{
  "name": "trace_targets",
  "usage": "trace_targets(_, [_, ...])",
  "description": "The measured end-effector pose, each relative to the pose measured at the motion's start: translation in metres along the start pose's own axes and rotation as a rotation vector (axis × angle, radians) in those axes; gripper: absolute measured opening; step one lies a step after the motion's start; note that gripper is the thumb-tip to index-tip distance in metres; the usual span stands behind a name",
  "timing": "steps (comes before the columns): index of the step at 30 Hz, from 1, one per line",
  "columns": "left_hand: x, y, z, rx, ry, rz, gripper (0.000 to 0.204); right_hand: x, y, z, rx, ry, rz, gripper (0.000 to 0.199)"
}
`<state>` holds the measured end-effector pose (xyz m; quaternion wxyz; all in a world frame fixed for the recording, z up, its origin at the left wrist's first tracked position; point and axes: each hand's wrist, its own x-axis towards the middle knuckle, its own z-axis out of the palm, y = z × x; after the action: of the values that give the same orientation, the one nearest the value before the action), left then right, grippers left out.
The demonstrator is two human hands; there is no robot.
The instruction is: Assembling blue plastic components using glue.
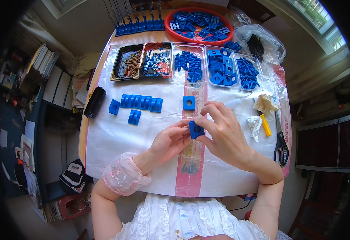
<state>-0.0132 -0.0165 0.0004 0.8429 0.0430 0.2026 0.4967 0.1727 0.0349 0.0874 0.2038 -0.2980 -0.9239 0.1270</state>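
Note:
A small square blue plastic block with a round hole (196, 130) is held up in front of me over the table. My right hand (228, 134) pinches it between thumb and index finger, the other fingers bent above it. From the left, my left hand (170, 139) has its fingertips closed on the block's edge. Just beyond my hands lies a similar holed blue block (189, 103). Left of them, a row of ridged blue blocks (141, 103) sits beside a single blue block (114, 107), with another ridged block (134, 117) nearer me.
Trays hold screws (132, 64), small metal nuts (156, 60) and blue parts (189, 64). Behind them stand a red basin (168, 29) and a rack of springs (140, 26). Scissors (281, 148), a yellow-handled tool (266, 126) and crumpled tissue (254, 127) lie right; a black case (95, 102) lies left.

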Motion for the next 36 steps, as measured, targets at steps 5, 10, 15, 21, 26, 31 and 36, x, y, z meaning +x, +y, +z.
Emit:
trace_targets(5, [-0.0013,0.0017,0.0059,0.059,-0.017,0.018,0.044,0.0001,0.0031,0.0018,0.02,0.001,0.02,0.035])
trace_targets(10, [-0.0007,0.0007,0.0031,0.124,0.033,0.018,0.045,-0.0004,0.003,0.0014,0.006,0.0,0.016,0.036])
trace_targets(15, [-0.001,-0.0013,0.0041,0.209,0.027,0.049,0.043,-0.0003,0.0029,0.0017,0.012,0.002,0.028,0.036])
trace_targets(21, [-0.0008,0.0004,0.0076,0.158,0.024,0.025,0.042,-0.0008,0.0021,0.003,-0.003,0.008,0.024,0.036])
trace_targets(26, [-0.0016,0.0009,0.0083,0.132,0.004,0.019,0.048,-0.0007,0.0024,0.0038,-0.007,-0.002,0.018,0.035])
trace_targets(31, [-0.0015,0.0013,0.0081,0.112,-0.005,0.019,0.044,-0.0014,0.0037,0.0064,-0.017,-0.021,0.017,0.033])
trace_targets(36, [-0.0004,0.0013,0.0064,0.083,-0.006,0.03,0.043,-0.0001,0.0049,0.0083,-0.027,-0.048,0.026,0.03])
